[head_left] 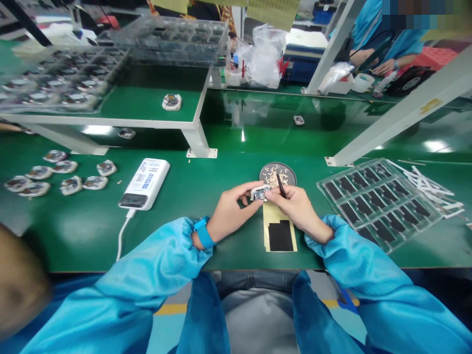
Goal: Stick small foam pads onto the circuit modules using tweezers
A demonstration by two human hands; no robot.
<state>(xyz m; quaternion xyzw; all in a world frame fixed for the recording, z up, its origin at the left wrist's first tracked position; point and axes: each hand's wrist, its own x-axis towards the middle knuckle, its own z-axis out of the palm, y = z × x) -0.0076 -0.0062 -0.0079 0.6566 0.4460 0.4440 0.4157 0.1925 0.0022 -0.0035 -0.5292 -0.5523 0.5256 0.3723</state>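
Blue sleeves [177, 260] run to both hands over the green bench [73, 231]. At lower centre, the left hand [232, 209] curls around a small white-cased module [260, 193]; the right hand [295, 209] pinches a thin dark tool [280, 186] beside it, above a yellow backing sheet [280, 231].

I'm getting bright, even light coming down from overhead, and it is throwing white glare spots [435, 146] across the green workbench [73, 231] well ahead of the left hand [231, 207], with only soft shadows forming below it. A dark out-of-focus shape [22, 280] is blurring the corner left of that hand, while the wide lens is bowing the white post [401, 110] far to its right.
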